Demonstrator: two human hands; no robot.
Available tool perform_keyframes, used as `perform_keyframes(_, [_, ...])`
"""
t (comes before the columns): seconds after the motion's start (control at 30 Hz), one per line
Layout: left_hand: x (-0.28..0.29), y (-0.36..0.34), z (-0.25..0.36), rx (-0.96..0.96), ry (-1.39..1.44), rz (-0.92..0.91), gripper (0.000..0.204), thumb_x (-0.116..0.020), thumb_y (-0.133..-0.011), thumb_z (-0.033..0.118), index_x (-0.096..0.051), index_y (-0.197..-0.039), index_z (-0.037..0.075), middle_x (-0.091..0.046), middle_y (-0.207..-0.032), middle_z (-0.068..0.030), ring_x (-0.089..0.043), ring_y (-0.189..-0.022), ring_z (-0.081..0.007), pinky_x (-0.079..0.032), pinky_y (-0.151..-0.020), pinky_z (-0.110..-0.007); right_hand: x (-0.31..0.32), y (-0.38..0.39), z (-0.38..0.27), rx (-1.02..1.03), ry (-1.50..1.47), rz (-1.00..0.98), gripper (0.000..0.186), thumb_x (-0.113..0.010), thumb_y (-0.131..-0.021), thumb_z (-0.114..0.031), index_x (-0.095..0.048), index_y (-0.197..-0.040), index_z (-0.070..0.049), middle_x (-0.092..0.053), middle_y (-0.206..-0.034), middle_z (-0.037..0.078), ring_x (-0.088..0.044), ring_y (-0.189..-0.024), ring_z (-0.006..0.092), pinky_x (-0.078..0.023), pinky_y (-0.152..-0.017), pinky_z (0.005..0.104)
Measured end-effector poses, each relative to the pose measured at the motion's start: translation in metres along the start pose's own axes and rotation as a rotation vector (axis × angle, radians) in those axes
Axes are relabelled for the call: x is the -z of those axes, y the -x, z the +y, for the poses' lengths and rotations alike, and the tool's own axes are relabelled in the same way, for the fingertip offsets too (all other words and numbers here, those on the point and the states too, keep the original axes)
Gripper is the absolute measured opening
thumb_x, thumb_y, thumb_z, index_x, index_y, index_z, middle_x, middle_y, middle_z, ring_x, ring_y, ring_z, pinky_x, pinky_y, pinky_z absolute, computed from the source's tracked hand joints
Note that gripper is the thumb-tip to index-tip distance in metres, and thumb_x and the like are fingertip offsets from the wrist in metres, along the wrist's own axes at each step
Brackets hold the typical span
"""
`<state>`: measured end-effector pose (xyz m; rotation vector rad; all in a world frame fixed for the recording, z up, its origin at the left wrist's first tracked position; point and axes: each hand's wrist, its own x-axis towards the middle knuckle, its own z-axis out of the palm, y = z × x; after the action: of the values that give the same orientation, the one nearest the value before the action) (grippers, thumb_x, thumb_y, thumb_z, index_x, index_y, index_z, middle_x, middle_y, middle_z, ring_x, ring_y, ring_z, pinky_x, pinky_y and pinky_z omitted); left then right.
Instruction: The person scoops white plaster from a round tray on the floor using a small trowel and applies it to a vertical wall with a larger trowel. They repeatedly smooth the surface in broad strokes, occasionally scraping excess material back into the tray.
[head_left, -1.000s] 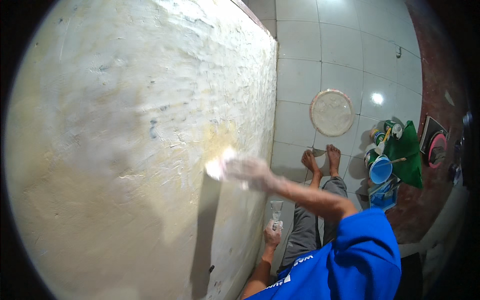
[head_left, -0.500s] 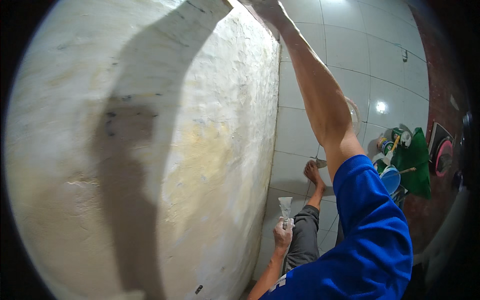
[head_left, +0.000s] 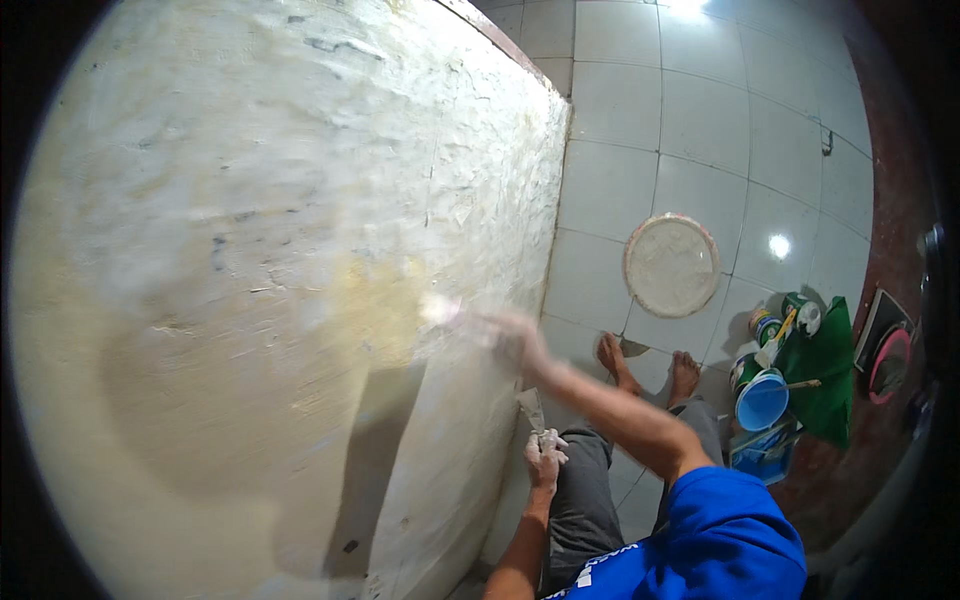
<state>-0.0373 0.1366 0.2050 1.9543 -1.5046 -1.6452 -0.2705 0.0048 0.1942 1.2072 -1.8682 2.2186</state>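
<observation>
In my left hand (head_left: 544, 462), low in the view and close to the wall, a putty knife (head_left: 531, 406) is gripped by its handle with the blade pointing up. White residue coats those fingers. My right arm reaches left across to the wall (head_left: 260, 200), which carries uneven whitish coating with yellow and beige patches. Motion smears my right hand (head_left: 505, 335), so its fingers do not show. A pale blur at its far end lies against or just before the yellowish patch; I cannot make out what it is.
On the tiled floor (head_left: 700, 120) a round whitish lid or tray (head_left: 672, 266) lies ahead of my bare feet. To the right are paint cans (head_left: 800, 312), a blue bucket (head_left: 762, 402) with a stick across it, a blue tray (head_left: 764, 458), a green cloth (head_left: 820, 370) and a pink round object (head_left: 888, 366).
My right arm has swung down and left from the top of the view to the middle of the wall. The left hand with the putty knife has shifted slightly left. My view has shifted too.
</observation>
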Motion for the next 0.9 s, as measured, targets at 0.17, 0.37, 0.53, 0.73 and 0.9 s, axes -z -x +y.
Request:
perform_keyframes(0.17, [-0.058,-0.049,0.011,-0.015,0.096,-0.040,0.017,-0.060,-0.100,0.019,-0.058,-0.092,0.004,-0.063,-0.071,-0.0050,-0.050,-0.048,-0.0095,-0.046,-0.049,-0.026,0.106,-0.241,0.197,-0.042,0.051,0.427,0.027,-0.052,-0.099,-0.019,-0.074,-0.113,-0.013,-0.072,-0.090,0.018,-0.070,-0.077,0.0297,-0.053,-0.069,0.0408])
perform_keyframes(0.37, [-0.122,-0.133,0.017,-0.113,-0.278,-0.230,0.016,-0.058,-0.098,0.017,-0.059,-0.094,0.001,-0.062,-0.073,-0.0063,-0.055,-0.054,-0.0098,-0.047,-0.051,-0.028,0.107,-0.321,0.239,-0.077,0.324,0.303,0.024,-0.056,-0.096,-0.018,-0.070,-0.113,-0.008,-0.072,-0.093,0.021,-0.071,-0.084,0.0361,-0.056,-0.069,0.0421])
perform_keyframes(0.53, [-0.098,-0.203,0.015,-0.416,-0.937,-0.237,0.031,-0.059,-0.093,0.033,-0.059,-0.102,0.003,-0.068,-0.094,-0.0281,-0.062,-0.095,-0.0521,-0.048,-0.083,-0.059,-0.042,-0.102,0.096,0.216,0.007,0.080,0.042,-0.054,-0.090,0.002,-0.067,-0.127,-0.015,-0.070,-0.117,0.014,-0.069,-0.097,0.0246,-0.058,-0.073,0.0351])
perform_keyframes(0.73, [-0.177,-0.262,0.041,-0.473,-1.177,-0.426,0.032,-0.060,-0.093,0.034,-0.058,-0.108,0.006,-0.069,-0.096,-0.0272,-0.063,-0.096,-0.0501,-0.049,-0.083,-0.058,-0.021,0.050,0.051,0.110,-0.164,-0.250,0.062,-0.063,-0.081,0.000,-0.057,-0.141,-0.015,-0.065,-0.128,0.011,-0.065,-0.113,0.0264,-0.054,-0.092,0.0391])
perform_keyframes(0.9, [-0.153,-0.287,0.026,-0.727,-1.263,-0.317,0.032,-0.061,-0.092,0.035,-0.060,-0.107,0.006,-0.069,-0.096,-0.0278,-0.065,-0.095,-0.0484,-0.050,-0.084,-0.056,0.050,0.003,0.189,-0.725,-1.282,-0.111,0.029,-0.054,-0.092,0.004,-0.062,-0.120,0.003,-0.068,-0.117,0.015,-0.070,-0.101,0.0263,-0.059,-0.088,0.0407])
